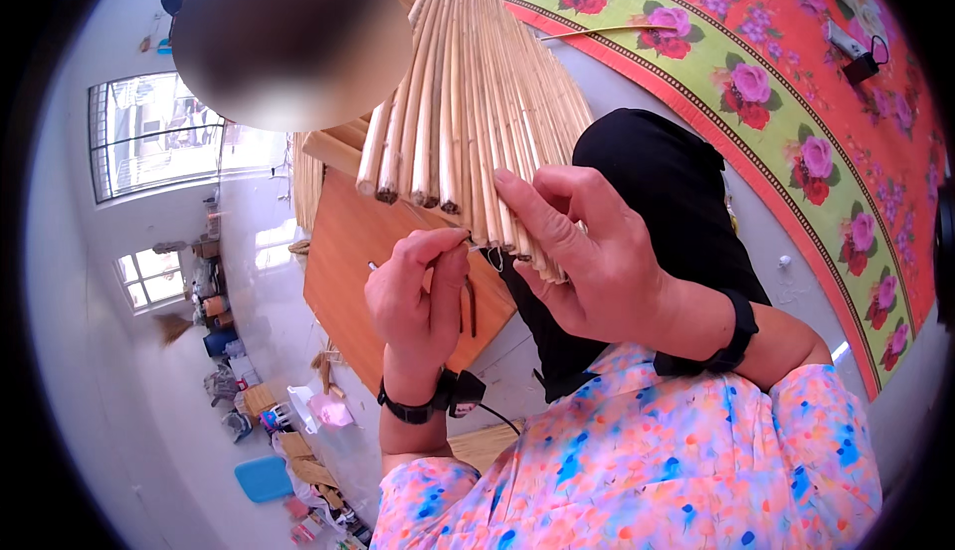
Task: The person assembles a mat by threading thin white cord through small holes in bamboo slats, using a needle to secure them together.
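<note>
A row of pale, straight reed stalks (477, 102), laid side by side like a mat, fans toward me with its cut ends near my hands. My right hand (597, 252) is closed on the right part of that edge, its fingers on top and its thumb underneath. Just left of it, my left hand (423, 281) is pinched close to the stalk ends. Something thin and dark shows at its fingertips, and a dark curved piece hangs below them; its kind I cannot make out. A thin loop of thread (495, 260) shows under the stalk ends.
An orange-brown wooden board (368, 262) lies below the stalks. Another person (288, 43) is close at the upper left. My knee in black trousers (657, 172) is beside the mat. A red and green floral sheet (756, 83) covers the right; household goods (259, 401) line the left wall.
</note>
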Demonstrator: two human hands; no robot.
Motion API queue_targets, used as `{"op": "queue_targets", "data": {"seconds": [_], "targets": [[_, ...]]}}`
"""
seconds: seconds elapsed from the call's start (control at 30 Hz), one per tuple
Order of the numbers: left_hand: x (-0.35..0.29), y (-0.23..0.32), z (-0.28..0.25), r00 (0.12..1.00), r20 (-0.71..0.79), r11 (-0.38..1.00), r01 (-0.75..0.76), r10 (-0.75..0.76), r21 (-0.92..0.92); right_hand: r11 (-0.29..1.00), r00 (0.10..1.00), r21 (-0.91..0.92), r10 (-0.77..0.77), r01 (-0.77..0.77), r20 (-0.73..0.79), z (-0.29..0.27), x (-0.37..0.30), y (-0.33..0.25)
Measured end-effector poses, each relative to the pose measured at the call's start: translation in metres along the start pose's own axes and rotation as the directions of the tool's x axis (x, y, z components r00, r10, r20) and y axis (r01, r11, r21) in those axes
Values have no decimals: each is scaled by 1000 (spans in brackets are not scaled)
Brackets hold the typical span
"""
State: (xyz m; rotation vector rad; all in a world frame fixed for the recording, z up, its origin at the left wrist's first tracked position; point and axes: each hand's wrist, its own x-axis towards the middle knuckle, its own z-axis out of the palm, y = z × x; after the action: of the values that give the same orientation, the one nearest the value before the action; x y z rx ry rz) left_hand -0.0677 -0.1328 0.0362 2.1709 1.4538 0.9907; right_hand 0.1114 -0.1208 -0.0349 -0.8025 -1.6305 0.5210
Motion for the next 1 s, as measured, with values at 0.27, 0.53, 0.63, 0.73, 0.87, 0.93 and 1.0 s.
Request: {"op": "queue_targets", "data": {"seconds": [0.27, 0.53, 0.63, 0.73, 0.87, 0.93, 1.0], "targets": [[6, -8, 3, 990, -17, 991, -137, 137, -14, 999, 999, -24, -31, 32, 12, -7, 5, -2], [12, -1, 5, 983, -18, 983, -181, 181, 13, 1000, 1000, -6, -6, 6, -17, -7, 5, -3], [13, 0, 6, 983, -19, 983, -183, 183, 2, 1000, 1000, -17, -14, 13, -20, -7, 6, -3], [17, 6, 6, 983, -10, 982, -185, 186, 20, 999, 999, -33, -24, 24, -27, -8, 6, -3], [20, 10, 7, 982, 1, 980, -191, 191, 54, 999, 999, -30, -29, 28, -28, -7, 7, -4], [22, 12, 8, 979, 1, 976, -202, 203, 85, 999, 999, -31, -29, 28, -25, -6, 7, -4], [24, 16, 11, 975, -9, 967, -220, 223, 128, 999, 999, -35, -27, 26, -21, -6, 7, -5]]}}
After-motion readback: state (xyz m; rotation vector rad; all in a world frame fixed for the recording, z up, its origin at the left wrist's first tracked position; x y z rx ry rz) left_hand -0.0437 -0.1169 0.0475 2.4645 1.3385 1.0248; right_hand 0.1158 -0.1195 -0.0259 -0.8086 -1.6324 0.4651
